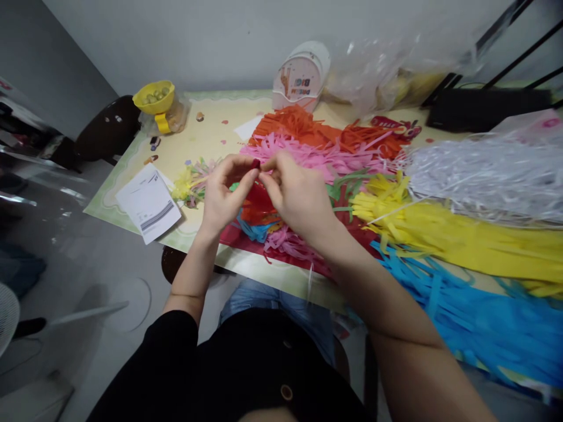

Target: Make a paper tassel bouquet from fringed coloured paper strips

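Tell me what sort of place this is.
Likely a home room used for crafts: yellow strips and blue strips lie on a table, with a yellow bowl of round green things near its far edge.

Counts in your view: two hands, your left hand (pixel 224 193) and your right hand (pixel 303 196), with one dark red piece (pixel 255 164) between their fingertips; five large fringed bundles, namely one orange (pixel 294 126), one pink (pixel 303 153), one white (pixel 488 176), one yellow (pixel 444 231) and one blue (pixel 479 313); one yellow bowl (pixel 152 106); one printed white paper (pixel 147 196); one table (pixel 206 114). The smaller bunches (pixel 292 243) beneath your hands overlap too much for counting.
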{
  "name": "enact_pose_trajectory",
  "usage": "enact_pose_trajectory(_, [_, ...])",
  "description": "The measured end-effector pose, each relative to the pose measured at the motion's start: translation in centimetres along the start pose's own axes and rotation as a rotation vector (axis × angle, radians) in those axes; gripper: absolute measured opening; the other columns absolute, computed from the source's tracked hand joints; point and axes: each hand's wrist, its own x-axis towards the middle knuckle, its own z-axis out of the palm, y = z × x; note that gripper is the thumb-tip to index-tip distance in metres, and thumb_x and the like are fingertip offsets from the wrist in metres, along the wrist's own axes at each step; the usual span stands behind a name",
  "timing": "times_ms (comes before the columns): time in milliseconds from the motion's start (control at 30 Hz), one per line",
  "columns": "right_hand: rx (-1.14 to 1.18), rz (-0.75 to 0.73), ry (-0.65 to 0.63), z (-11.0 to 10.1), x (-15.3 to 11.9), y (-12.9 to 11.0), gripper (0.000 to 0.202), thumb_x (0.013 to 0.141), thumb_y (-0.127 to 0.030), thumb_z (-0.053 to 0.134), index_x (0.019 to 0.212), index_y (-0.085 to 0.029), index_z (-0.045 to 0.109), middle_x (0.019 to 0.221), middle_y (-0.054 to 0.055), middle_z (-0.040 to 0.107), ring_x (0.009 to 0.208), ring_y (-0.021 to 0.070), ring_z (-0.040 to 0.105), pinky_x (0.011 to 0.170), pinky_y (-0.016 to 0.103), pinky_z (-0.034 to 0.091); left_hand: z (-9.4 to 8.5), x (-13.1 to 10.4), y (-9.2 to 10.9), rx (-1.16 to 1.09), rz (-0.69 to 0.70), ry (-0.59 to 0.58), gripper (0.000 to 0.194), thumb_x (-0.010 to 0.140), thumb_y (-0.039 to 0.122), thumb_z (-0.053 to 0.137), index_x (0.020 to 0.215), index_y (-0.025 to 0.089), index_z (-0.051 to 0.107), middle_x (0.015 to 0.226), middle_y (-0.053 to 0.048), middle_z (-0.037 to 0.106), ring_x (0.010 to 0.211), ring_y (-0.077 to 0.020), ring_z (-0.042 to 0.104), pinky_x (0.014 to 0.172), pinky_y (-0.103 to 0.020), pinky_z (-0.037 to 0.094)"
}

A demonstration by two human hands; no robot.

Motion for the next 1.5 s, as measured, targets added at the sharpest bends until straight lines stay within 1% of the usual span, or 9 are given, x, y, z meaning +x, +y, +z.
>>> enact_pose_trajectory(200, [0.207, 0.116, -0.062, -0.3, 0.5, 0.8, 0.022, 0.104, -0.033, 0.061, 0.124, -0.024, 0.064, 0.068, -0.003, 0.063, 0.06, 0.0172, 0.057, 0.067, 0.032, 0.048, 0.0, -0.6, -0.9, -0.016, -0.028, 0.044, 0.036, 0.09, 0.049, 0.083, 0.112, 0.028, 0.063, 0.101, -0.001, 0.073, 0.093, -0.0149, 0.077, 0.085, -0.028, 0.063])
enact_pose_trajectory(567, [0.165, 0.043, -0.039, 0.1, -0.1, 1.3, 0.033, 0.104, -0.033, 0.06, 0.134, -0.021, 0.066, 0.074, 0.0, 0.068, 0.066, 0.0176, 0.063, 0.071, 0.031, 0.051, -0.2, -0.7, -1.3, -0.082, -0.125, 0.078, 0.038, 0.088, 0.047, 0.086, 0.095, 0.024, 0.056, 0.088, 0.002, 0.069, 0.085, -0.013, 0.076, 0.081, -0.027, 0.062])
enact_pose_trajectory(700, [0.523, 0.162, -0.206, 0.2, 0.4, 2.2, 0.044, 0.099, -0.051, 0.068, 0.132, -0.022, 0.068, 0.063, -0.004, 0.062, 0.055, 0.0148, 0.058, 0.059, 0.029, 0.049, -0.3, -0.9, -0.9, -0.032, -0.102, 0.026, 0.036, 0.087, 0.042, 0.087, 0.094, 0.023, 0.057, 0.089, 0.003, 0.067, 0.083, -0.0122, 0.075, 0.081, -0.027, 0.061])
enact_pose_trajectory(867, [0.843, 0.335, -0.341, -0.2, 1.0, 2.9, 0.058, 0.081, -0.072, 0.081, 0.104, -0.019, 0.075, 0.065, -0.001, 0.068, 0.05, 0.0126, 0.057, 0.05, 0.026, 0.045, 0.5, -1.7, -1.4, 0.047, -0.107, 0.081, 0.036, 0.086, 0.032, 0.087, 0.097, 0.024, 0.054, 0.089, 0.004, 0.068, 0.084, -0.014, 0.077, 0.082, -0.028, 0.059])
enact_pose_trajectory(1000, [0.528, 0.227, -0.275, -0.6, 0.8, 2.7, 0.028, 0.092, -0.046, 0.075, 0.099, -0.018, 0.075, 0.066, 0.001, 0.07, 0.054, 0.0147, 0.06, 0.058, 0.028, 0.043, 1.5, -2.7, -2.3, 0.142, -0.1, 0.08, 0.036, 0.089, 0.023, 0.083, 0.106, 0.026, 0.052, 0.091, 0.004, 0.072, 0.089, -0.0163, 0.079, 0.085, -0.03, 0.058])
enact_pose_trajectory(1133, [0.069, 0.108, -0.239, -0.7, 0.8, 3.2, 0.012, 0.09, -0.024, 0.071, 0.097, -0.021, 0.08, 0.077, 0.006, 0.078, 0.065, 0.0212, 0.065, 0.068, 0.033, 0.043, 2.4, -3.8, -3.2, 0.287, -0.018, 0.031, 0.027, 0.095, 0.023, 0.075, 0.111, 0.026, 0.053, 0.099, -0.001, 0.074, 0.094, -0.0194, 0.078, 0.085, -0.032, 0.058])
enact_pose_trajectory(1300, [0.185, 0.137, -0.413, 0.0, 1.1, 5.4, 0.005, 0.083, -0.024, 0.073, 0.084, -0.02, 0.076, 0.073, 0.004, 0.073, 0.062, 0.0183, 0.057, 0.065, 0.032, 0.039, 3.1, -4.8, -4.6, 0.535, 0.083, -0.039, 0.011, 0.104, 0.024, 0.062, 0.114, 0.022, 0.059, 0.105, -0.009, 0.074, 0.099, -0.0251, 0.073, 0.092, -0.038, 0.056])
enact_pose_trajectory(1400, [0.34, 0.198, -0.328, 0.9, 1.3, 6.0, 0.01, 0.076, -0.028, 0.077, 0.076, -0.02, 0.07, 0.076, 0.004, 0.069, 0.067, 0.0165, 0.055, 0.064, 0.03, 0.038, 3.5, -5.0, -4.4, 0.602, 0.036, -0.076, 0.01, 0.104, 0.023, 0.062, 0.113, 0.02, 0.06, 0.104, -0.011, 0.075, 0.102, -0.0268, 0.072, 0.097, -0.041, 0.055])
enact_pose_trajectory(1500, [0.731, 0.347, -0.038, 1.2, 1.8, 5.4, 0.022, 0.076, -0.036, 0.076, 0.082, -0.024, 0.06, 0.074, 0.0, 0.066, 0.054, 0.0112, 0.042, 0.051, 0.026, 0.029, 3.6, -4.6, -3.9, 0.611, -0.112, -0.159, 0.013, 0.101, 0.017, 0.063, 0.113, 0.019, 0.061, 0.104, -0.01, 0.075, 0.101, -0.0268, 0.071, 0.097, -0.041, 0.055])
